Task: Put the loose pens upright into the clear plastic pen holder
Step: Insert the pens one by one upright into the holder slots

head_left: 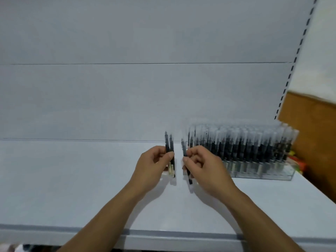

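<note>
My left hand grips a small bunch of black pens, held upright above the white shelf. Just to the right, my right hand pinches a single black pen, also nearly upright, its lower end pointing down toward the shelf. The clear plastic pen holder stands on the shelf directly right of my right hand. It is packed with several rows of upright black pens with frosted caps. The picture is blurred, so the exact number of pens in my left hand is unclear.
The white shelf runs wide to the left, with its front edge near me. A white back panel rises behind. At the right, a slotted upright and a brown board close in behind the holder.
</note>
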The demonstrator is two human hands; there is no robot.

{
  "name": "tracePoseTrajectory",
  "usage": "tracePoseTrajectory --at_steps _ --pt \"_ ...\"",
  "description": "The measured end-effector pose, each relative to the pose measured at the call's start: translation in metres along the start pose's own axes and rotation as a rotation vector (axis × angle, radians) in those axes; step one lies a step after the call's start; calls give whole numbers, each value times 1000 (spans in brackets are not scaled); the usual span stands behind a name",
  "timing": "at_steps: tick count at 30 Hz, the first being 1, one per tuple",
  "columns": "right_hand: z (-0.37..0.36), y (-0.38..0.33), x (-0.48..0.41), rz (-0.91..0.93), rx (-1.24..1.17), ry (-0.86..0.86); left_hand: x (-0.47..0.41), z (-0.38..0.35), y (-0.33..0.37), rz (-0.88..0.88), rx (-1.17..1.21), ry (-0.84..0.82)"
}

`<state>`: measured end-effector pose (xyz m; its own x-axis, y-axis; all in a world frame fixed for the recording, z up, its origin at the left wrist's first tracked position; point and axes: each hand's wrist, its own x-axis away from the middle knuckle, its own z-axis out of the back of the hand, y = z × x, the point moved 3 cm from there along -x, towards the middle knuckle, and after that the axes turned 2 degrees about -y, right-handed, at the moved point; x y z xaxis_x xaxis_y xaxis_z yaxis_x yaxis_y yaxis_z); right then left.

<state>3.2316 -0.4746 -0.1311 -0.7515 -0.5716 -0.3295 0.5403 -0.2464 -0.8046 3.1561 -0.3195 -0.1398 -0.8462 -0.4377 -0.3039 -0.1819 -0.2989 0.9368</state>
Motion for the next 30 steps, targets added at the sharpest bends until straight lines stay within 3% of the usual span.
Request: tracePoseTrajectory --at_steps 8,20,30 --pt "89 35 41 -15 23 232 11 -99 11 -148 29 -157" --pt "186 66 40 6 82 573 5 -198 27 -89 241 -305" --pt "210 93 17 -67 209 557 -9 -236 6 -53 366 -335"
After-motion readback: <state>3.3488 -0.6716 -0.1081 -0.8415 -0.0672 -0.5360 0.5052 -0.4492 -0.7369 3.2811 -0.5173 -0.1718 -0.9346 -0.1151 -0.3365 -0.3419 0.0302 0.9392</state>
